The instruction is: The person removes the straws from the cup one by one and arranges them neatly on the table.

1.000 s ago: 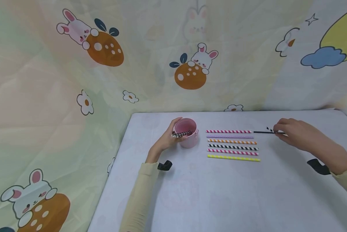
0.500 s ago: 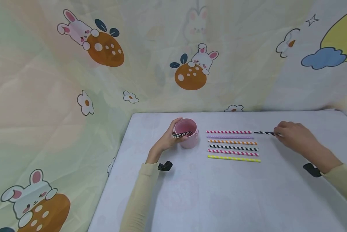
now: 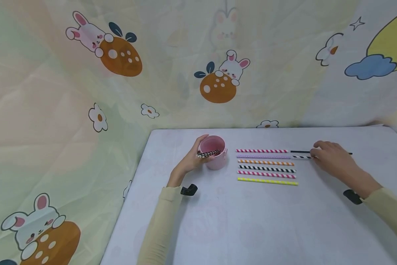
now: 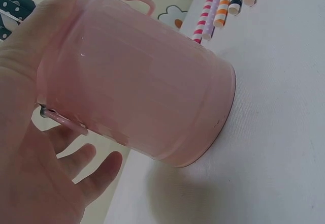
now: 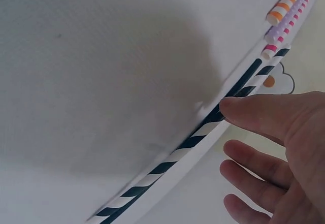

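On the left, my left hand (image 3: 193, 156) grips a small pink bucket (image 3: 220, 162) by its wall, thumb near the rim. Several black straws with white dots (image 3: 210, 153) lie across the bucket's mouth and stick out at the left. My right hand (image 3: 334, 158) pinches a black-and-white striped straw (image 5: 170, 160) low over the table, with the thumb (image 5: 254, 112) on it. Beside that straw lies a plain black straw (image 3: 299, 151), partly covered by the right hand. In the left wrist view, the fingertips (image 4: 104, 176) reach past the bucket's side.
Between the hands several paper straws lie in parallel rows: red-striped (image 3: 261, 151), purple (image 3: 263, 156), orange-striped (image 3: 266, 162), black-striped (image 3: 266, 168), pink-striped (image 3: 266, 174) and yellow-striped (image 3: 267, 181). A patterned cloth wall (image 3: 172, 88) rises behind the white table (image 3: 251, 228).
My right hand has brought the striped straw down from above the black straw, then nearer to me, roughly level with the purple straw. The left hand and bucket stay in place.
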Available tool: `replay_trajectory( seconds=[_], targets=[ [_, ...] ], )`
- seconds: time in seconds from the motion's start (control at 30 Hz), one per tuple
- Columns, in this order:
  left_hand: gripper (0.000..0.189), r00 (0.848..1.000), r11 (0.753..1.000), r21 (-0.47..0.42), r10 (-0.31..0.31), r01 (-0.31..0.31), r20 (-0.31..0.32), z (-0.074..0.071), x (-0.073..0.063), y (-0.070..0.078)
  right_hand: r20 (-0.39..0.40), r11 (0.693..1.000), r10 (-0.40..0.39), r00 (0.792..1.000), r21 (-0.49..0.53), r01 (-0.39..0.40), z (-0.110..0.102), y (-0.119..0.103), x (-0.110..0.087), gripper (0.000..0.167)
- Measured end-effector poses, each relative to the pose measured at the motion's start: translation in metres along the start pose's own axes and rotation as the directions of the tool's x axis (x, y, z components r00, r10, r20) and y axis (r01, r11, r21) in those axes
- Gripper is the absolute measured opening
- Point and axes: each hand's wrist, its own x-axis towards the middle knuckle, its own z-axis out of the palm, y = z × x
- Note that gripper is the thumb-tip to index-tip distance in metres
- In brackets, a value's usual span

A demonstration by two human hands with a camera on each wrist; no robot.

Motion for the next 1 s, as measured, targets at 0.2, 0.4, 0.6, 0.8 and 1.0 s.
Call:
replay_trajectory(
  seconds=[0.2, 0.4, 0.6, 0.8, 1.0],
  targets=[
    [0.092, 1.0, 1.0, 0.004, 0.009, -0.009, 0.005, 0.0, -0.001, 0.002, -0.005, 1.0, 0.022, 1.0, 0.008, -0.022, 0.004, 0.006, -0.003, 0.013],
    [0.092, 1.0, 1.0, 0.005, 0.013, -0.013, 0.003, 0.0, -0.001, 0.002, -0.006, 1.0, 0.024, 1.0, 0.015, -0.024, 0.007, 0.006, -0.003, 0.013],
    [0.091, 1.0, 1.0, 0.002, 0.01, -0.01, 0.002, 0.001, -0.001, 0.0, 0.032, 0.998, 0.055, 0.998, 0.021, -0.056, 0.011, 0.009, -0.003, 0.014],
    [0.091, 1.0, 1.0, 0.0, 0.004, -0.004, 0.002, 0.001, -0.002, 0.001, 0.034, 0.997, 0.07, 0.997, 0.027, -0.071, 0.012, 0.01, -0.003, 0.014],
    [0.092, 1.0, 1.0, -0.002, 0.011, -0.011, 0.006, 0.0, 0.0, 0.0, 0.057, 0.996, 0.083, 0.995, 0.021, -0.084, 0.013, 0.009, -0.002, 0.014]
  ],
)
